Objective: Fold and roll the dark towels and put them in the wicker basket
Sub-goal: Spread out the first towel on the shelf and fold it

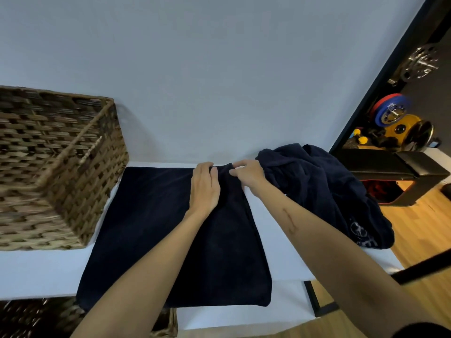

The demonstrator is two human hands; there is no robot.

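Towel [156, 230], dark plush rectangle, pinched at far edge by both hands.

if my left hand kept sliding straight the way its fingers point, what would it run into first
Probably the pale wall. The left hand points along the flat dark navy towel toward its far edge, where the white table meets that wall; nothing else shows between, though depth is unclear.

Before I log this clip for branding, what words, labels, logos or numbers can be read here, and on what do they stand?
No text can be read.
Crumpled dark towel: a pale printed emblem with marks beneath it near its lower right edge, too blurred to read.
Weight plates behind on the right: any markings are too small and blurred.
Flat dark towel and wicker basket: none.
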